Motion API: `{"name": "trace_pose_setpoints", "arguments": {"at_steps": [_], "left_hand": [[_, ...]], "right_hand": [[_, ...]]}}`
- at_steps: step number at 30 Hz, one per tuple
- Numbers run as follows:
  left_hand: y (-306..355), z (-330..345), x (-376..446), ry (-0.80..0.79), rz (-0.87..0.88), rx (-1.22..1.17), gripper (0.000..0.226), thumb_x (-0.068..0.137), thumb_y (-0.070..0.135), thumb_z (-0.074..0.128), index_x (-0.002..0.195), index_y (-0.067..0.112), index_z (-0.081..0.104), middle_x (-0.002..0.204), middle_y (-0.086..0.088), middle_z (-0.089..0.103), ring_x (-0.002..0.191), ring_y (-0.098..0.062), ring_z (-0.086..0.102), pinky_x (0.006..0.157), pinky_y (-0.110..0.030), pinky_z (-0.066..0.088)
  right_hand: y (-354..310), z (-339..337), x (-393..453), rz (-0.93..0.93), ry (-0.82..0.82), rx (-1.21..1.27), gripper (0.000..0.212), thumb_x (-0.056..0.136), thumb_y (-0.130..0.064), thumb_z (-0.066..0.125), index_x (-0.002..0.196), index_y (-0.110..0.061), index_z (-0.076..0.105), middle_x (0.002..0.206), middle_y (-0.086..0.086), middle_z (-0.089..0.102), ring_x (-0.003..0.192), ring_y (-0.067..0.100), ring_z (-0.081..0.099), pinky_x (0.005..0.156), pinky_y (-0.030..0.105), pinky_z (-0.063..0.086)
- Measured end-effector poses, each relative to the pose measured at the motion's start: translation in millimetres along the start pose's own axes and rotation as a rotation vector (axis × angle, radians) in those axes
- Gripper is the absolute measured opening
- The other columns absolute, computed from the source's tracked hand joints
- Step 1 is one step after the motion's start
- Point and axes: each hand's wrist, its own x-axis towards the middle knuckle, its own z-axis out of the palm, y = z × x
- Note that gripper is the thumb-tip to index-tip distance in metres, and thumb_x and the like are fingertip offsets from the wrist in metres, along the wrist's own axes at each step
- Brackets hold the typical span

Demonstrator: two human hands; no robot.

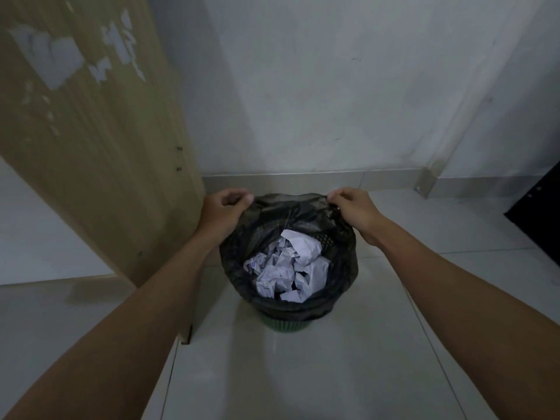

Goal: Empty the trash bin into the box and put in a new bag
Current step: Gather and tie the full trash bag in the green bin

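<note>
Trash bin (286, 325), green, on the tiled floor (303, 374) beside a wooden panel (100, 147), holds crumpled paper (288, 265) in a thin black liner (291, 207); left hand (222, 213) and right hand (353, 209) pinch its far rim, load probably light, film soft, tear-prone.

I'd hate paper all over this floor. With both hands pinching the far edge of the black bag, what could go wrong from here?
1. The left hand and right hand hold only the far rim of the black bag; lifting may tip crumpled paper out the near side.
2. The thin bag could tear.
3. The green bin may lift along with the bag.
</note>
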Motion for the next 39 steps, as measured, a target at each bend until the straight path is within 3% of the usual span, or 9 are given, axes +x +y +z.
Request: {"name": "trace_pose_setpoints", "arguments": {"at_steps": [6,9,13,17,21,23,28,33,39], "left_hand": [[-20.0,-11.8,-19.4,-0.206,0.054,0.349,0.009,0.087,0.007,0.076,0.094,0.009,0.081,0.097,-0.006,0.078,0.085,-0.008,0.065,0.069,-0.001,0.041],[-21.5,-17.9,-23.4,-0.227,0.062,0.442,0.009,0.085,0.005,0.077,0.090,0.012,0.082,0.095,-0.005,0.076,0.091,-0.013,0.067,0.077,-0.014,0.045],[-11.7,-20.6,-24.2,-0.225,0.073,0.548,0.020,0.080,0.027,0.077,0.101,0.027,0.078,0.107,0.000,0.053,0.110,-0.021,0.057,0.099,-0.029,0.045],[10.4,-11.4,-25.5,-0.173,0.204,0.497,0.032,0.073,0.044,0.059,0.100,0.034,0.073,0.119,-0.002,0.055,0.121,-0.025,0.051,0.109,-0.041,0.041],[26.2,15.4,-35.3,-0.364,0.397,0.596,0.027,0.087,0.035,0.067,0.113,0.029,0.069,0.118,0.001,0.059,0.116,-0.021,0.054,0.101,-0.040,0.046],[24.6,30.1,-39.6,-0.459,0.451,0.610,0.028,0.090,0.035,0.066,0.117,0.028,0.068,0.118,0.004,0.059,0.114,-0.019,0.053,0.100,-0.042,0.047],[21.3,49.6,-46.8,-0.544,0.505,0.624,0.033,0.091,0.030,0.063,0.123,0.026,0.066,0.121,0.006,0.060,0.115,-0.016,0.053,0.096,-0.031,0.045],[18.7,44.6,-44.6,-0.528,0.484,0.581,0.024,0.093,0.027,0.063,0.116,0.027,0.072,0.112,0.008,0.065,0.105,-0.012,0.060,0.092,-0.032,0.051],[28.5,42.6,-48.1,-0.505,0.323,0.407,0.020,0.096,0.025,0.064,0.111,0.020,0.077,0.097,0.010,0.073,0.087,-0.003,0.068,0.080,-0.022,0.052]], "right_hand": [[7.9,-6.1,-21.8,-0.225,-0.219,-0.323,0.009,0.090,-0.008,0.073,0.084,-0.010,0.080,0.088,0.002,0.078,0.081,0.010,0.070,0.080,0.020,0.056],[16.2,-11.0,-21.7,-0.307,-0.255,-0.521,0.012,0.085,-0.010,0.077,0.079,-0.020,0.080,0.082,-0.003,0.076,0.076,0.014,0.070,0.078,0.031,0.057],[12.2,-18.5,-35.3,-0.262,-0.192,-0.354,0.003,0.087,-0.013,0.079,0.089,-0.015,0.080,0.086,-0.004,0.074,0.073,0.012,0.065,0.072,0.021,0.052],[9.3,-37.5,-46.6,0.064,-0.086,-0.039,0.027,0.102,-0.027,0.051,0.111,-0.012,0.071,0.107,0.009,0.072,0.093,0.023,0.067,0.075,0.029,0.054],[36.2,-62.7,-64.9,0.551,-0.439,0.039,0.057,0.088,-0.065,0.049,0.127,-0.025,0.060,0.129,0.012,0.065,0.119,0.031,0.061,0.098,0.053,0.050],[44.8,-71.5,-73.8,0.635,-0.607,0.056,0.058,0.086,-0.061,0.064,0.130,-0.024,0.059,0.134,0.013,0.064,0.123,0.036,0.062,0.098,0.056,0.052],[24.1,-89.5,-69.0,0.519,-0.588,-0.076,0.030,0.089,-0.015,0.077,0.114,0.000,0.073,0.119,0.021,0.072,0.097,0.033,0.073,0.094,0.052,0.058],[-24.8,-85.2,-55.8,0.343,-0.491,-0.197,0.024,0.083,-0.016,0.083,0.103,-0.007,0.073,0.093,0.012,0.074,0.067,0.018,0.066,0.059,0.025,0.057],[-57.8,-24.1,-61.0,0.218,-0.574,-0.238,0.016,0.082,-0.016,0.085,0.091,-0.008,0.075,0.087,0.009,0.076,0.071,0.016,0.070,0.061,0.025,0.059]]}}
